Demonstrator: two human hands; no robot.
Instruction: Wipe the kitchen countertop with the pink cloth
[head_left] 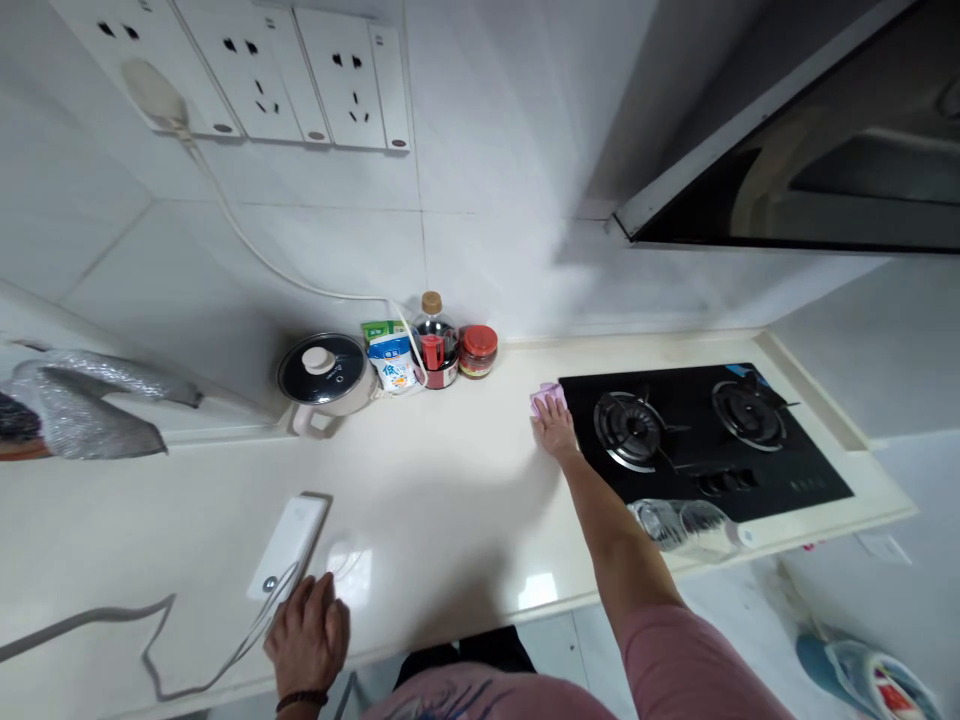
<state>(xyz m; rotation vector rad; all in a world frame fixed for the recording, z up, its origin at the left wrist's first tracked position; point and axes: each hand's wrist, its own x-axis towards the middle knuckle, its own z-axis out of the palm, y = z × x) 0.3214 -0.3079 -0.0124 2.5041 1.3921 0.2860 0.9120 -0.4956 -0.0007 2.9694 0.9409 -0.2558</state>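
My right hand [556, 428] reaches across the counter with its fingers closed on a crumpled pink cloth [550, 393], pressed down beside the left edge of the black gas stove [675, 470]. Part of the cloth is hidden beneath the fingers. Near the front edge of the counter, my left hand [309, 632] hovers or rests with loosely bent fingers and nothing visible in it; whether it touches the counter I cannot tell. Just beyond it lies a white power strip or similar flat device [289, 545], its grey cable [199, 688] running past the hand.
Against the wall stand a lidded electric pot [341, 385], a blue-and-white packet [394, 362], a dark sauce bottle [437, 345] and a red-lidded jar [478, 352]. A clear plastic bottle [694, 528] lies along the stove's front. The range hood [810, 190] juts out above right.
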